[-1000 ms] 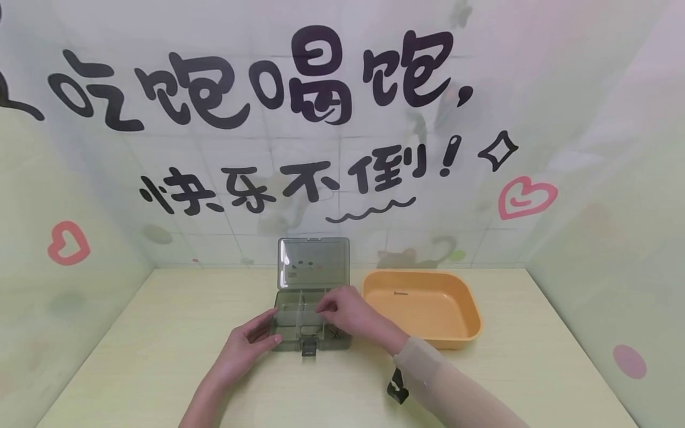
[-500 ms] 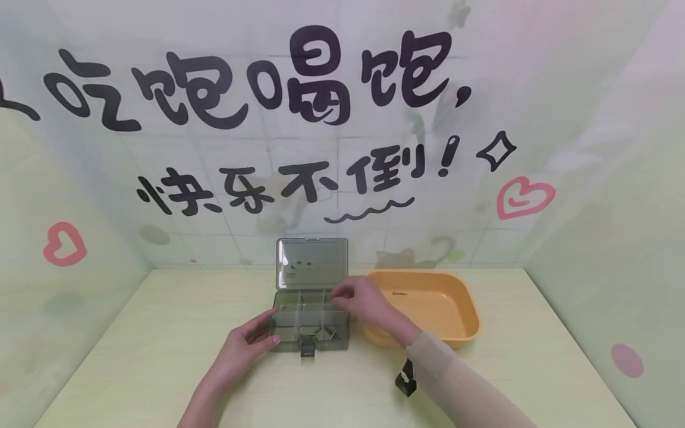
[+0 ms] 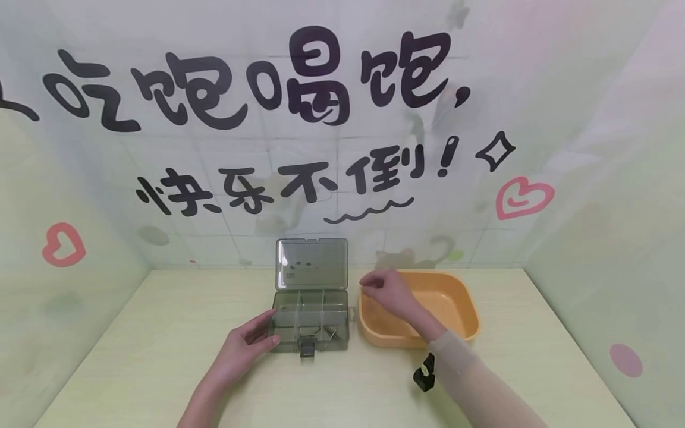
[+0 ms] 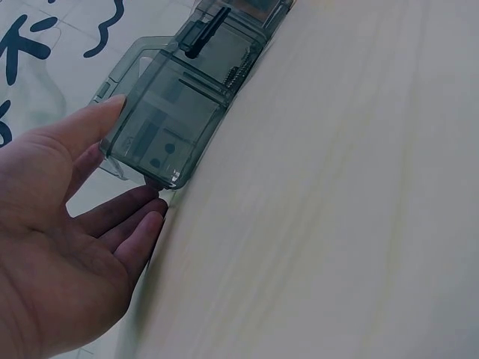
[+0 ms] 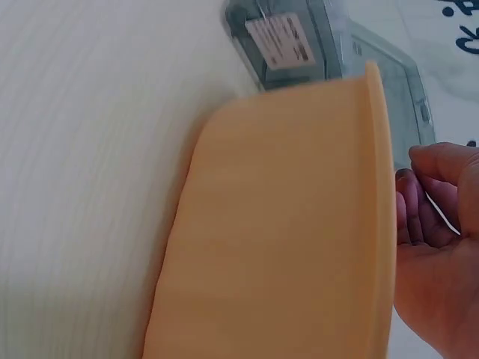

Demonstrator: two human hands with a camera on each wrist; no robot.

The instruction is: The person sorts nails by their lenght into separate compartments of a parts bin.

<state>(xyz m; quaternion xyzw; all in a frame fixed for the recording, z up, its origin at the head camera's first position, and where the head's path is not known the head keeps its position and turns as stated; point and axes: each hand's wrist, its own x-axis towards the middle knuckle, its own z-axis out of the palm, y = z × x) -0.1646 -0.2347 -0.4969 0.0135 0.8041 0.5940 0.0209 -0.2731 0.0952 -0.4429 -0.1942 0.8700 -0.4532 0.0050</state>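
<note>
A translucent grey compartment box (image 3: 310, 324) stands with its lid (image 3: 312, 264) up at the back. Small metal screws (image 3: 333, 334) lie in its front right compartment. My left hand (image 3: 245, 346) holds the box's left end, thumb at the front corner and fingers along the side. In the left wrist view the thumb (image 4: 105, 120) touches the top edge of the box. Over the left rim of an orange tray (image 3: 396, 342) is my right hand (image 3: 390, 294), loosely bent, with nothing visible between thumb and fingers. The hand and forearm hide part of the tray's inside.
The tray stands just right of the box on a pale wooden table (image 3: 299, 392). Behind them rises a wall sheet (image 3: 332, 154) with black lettering. A black wrist device (image 3: 425, 373) hangs under the right sleeve (image 3: 471, 368).
My right hand has moved from over the box's compartments rightward to the orange tray, bringing the screws in the front right compartment into view. My left hand stays at the box.
</note>
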